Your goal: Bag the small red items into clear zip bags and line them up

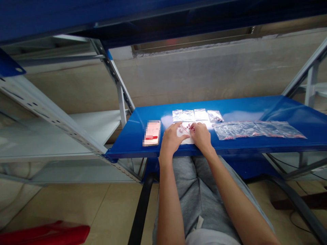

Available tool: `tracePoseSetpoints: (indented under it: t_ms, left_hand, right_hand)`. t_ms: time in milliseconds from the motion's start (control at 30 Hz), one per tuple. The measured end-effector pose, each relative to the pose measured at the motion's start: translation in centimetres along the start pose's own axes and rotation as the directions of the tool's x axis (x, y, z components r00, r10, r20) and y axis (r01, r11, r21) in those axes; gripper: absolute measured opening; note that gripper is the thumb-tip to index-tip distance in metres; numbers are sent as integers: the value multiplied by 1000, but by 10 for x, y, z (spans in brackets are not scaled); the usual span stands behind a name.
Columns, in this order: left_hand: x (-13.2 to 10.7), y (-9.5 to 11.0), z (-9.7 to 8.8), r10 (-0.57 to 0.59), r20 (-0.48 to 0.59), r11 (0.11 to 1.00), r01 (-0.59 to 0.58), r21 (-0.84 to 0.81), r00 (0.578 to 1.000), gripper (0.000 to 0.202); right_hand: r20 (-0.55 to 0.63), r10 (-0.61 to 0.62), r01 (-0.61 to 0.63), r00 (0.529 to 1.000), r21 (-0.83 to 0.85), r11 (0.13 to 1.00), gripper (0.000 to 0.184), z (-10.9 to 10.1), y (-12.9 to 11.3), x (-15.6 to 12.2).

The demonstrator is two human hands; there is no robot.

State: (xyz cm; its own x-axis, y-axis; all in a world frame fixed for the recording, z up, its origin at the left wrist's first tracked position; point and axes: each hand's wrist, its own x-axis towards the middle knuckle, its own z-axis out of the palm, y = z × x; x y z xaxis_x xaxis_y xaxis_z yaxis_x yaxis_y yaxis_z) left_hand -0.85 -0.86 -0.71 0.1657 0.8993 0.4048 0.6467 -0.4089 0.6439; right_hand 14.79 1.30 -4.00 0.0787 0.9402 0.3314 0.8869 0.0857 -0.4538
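Both my hands rest on the blue shelf [245,105] near its front edge. My left hand [171,137] is closed, thumb pressing down a small clear plastic bag [184,134] that holds tiny red pieces [188,127]. My right hand [201,135] is curled beside it, fingertips pinched at the same bag near the red pieces. Whether a piece sits in the pinch I cannot see.
A row of small clear bags [196,115] lies behind my hands, and several larger bags with red bits [258,129] lie to the right. A phone [152,132] lies to the left. Grey shelf uprights [120,85] stand left; a red object [51,233] is on the floor.
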Motion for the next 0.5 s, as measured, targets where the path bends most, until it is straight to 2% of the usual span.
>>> tracePoseSetpoints:
  t_ms: [133, 300, 500]
  left_hand:
    - [0, -3, 0, -5, 4, 1000, 5, 13, 1000, 59]
    - [0, -2, 0, 3, 8, 999, -3, -40, 1000, 59]
    - [1, 2, -2, 27, 16, 996, -25, -82, 1000, 60]
  right_hand:
    - [-34, -26, 31, 999, 176, 984, 15, -7, 4, 5]
    - [-31, -113, 113, 993, 515, 850, 12, -25, 8, 12]
    - [64, -177, 95, 982, 643, 760, 16, -23, 4, 12]
